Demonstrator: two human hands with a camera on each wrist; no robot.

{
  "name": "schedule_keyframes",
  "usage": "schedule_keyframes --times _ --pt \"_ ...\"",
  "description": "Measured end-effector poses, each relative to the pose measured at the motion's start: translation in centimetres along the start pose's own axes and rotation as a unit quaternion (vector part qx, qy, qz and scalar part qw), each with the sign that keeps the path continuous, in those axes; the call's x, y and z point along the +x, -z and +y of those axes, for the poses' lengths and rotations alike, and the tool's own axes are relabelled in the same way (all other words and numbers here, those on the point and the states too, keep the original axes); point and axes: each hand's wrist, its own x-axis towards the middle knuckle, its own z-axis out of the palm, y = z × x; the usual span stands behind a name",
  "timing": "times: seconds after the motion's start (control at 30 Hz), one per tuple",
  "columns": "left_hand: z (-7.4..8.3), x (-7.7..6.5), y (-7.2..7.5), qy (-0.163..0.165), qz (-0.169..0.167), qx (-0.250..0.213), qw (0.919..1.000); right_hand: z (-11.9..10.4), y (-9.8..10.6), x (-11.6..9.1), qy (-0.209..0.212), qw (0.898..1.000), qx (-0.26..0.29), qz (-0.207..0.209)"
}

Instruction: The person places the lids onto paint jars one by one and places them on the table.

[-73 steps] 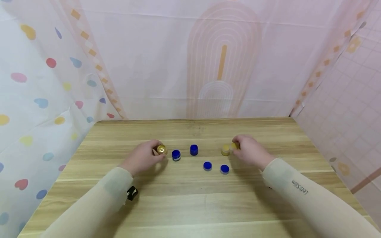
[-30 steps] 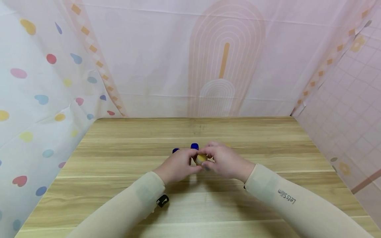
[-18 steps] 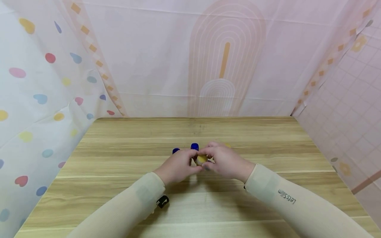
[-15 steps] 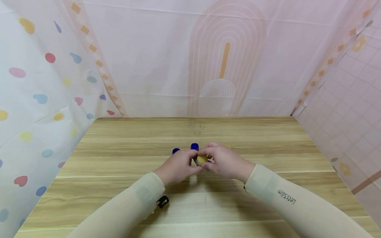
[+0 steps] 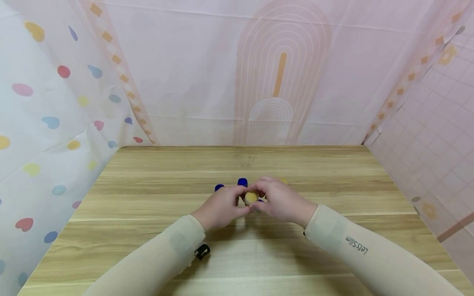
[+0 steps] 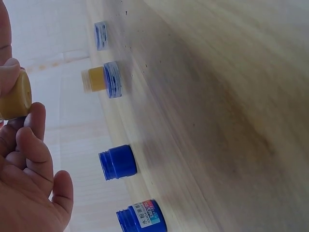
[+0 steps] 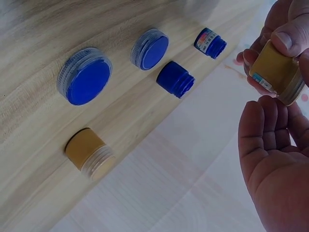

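Observation:
My left hand [image 5: 222,207] holds a small yellow paint jar [image 7: 271,66] just above the table. My right hand [image 5: 283,202] meets it from the other side, thumb and fingers at the rim of the yellow lid [image 5: 252,197]. The lid sits on the jar's mouth; how tightly, I cannot tell. In the right wrist view a second yellow paint jar [image 7: 86,149] stands with a lid on. Two blue paint jars stand open beyond the hands, a plain one [image 7: 175,78] and one with its label showing [image 7: 208,42].
Two blue lids lie on the wooden table [image 5: 244,255], one larger in the right wrist view [image 7: 88,81] and a second lid [image 7: 151,50] beside the plain blue jar. A printed curtain [image 5: 185,82] hangs behind the table's far edge.
From holding the open jar and lid apart, my hands have come together in the middle, the lid now on the jar. Over the last second they barely move; the lid tilts slightly.

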Motion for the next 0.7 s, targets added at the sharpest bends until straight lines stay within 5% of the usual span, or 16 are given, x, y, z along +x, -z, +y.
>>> schedule_keyframes --times 0.37,0.7 --pt "0.01 -0.06 0.11 0.0 -0.002 -0.009 1.0 0.33 -0.21 -0.02 -0.025 0.999 0.032 0.005" --pt "0.04 0.04 0.17 -0.004 0.0 -0.013 0.9999 1.01 -0.03 -0.04 0.027 1.0 0.014 0.002"
